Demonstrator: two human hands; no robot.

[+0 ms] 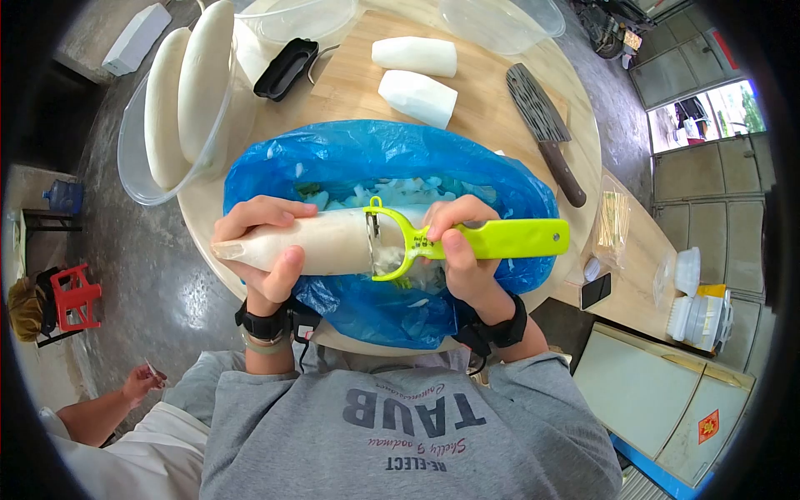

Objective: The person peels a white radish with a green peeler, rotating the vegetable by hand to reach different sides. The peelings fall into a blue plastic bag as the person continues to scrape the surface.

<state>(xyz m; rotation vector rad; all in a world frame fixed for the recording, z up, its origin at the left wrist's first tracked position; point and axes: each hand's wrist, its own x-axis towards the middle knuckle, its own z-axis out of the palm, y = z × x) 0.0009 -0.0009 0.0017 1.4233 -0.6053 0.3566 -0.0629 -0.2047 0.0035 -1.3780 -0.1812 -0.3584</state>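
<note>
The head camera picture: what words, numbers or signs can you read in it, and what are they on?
"RE-ELECT": on the grey shirt, upside down in this view.
"TAUB": on the same shirt, in the biggest letters.
"Shelly Goodman", probably: red curly writing on the shirt.
"Commissioner", probably: smaller red curly writing there.
Green peeler: dark marks, too small to read.
Red sticker: its mark is too small to read.

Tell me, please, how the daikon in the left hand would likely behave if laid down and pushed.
The daikon would probably roll, since its body looks round. Its tapered tip may make it curve off line. It also seems stiff, running straight beyond the left hand without sagging.
</note>
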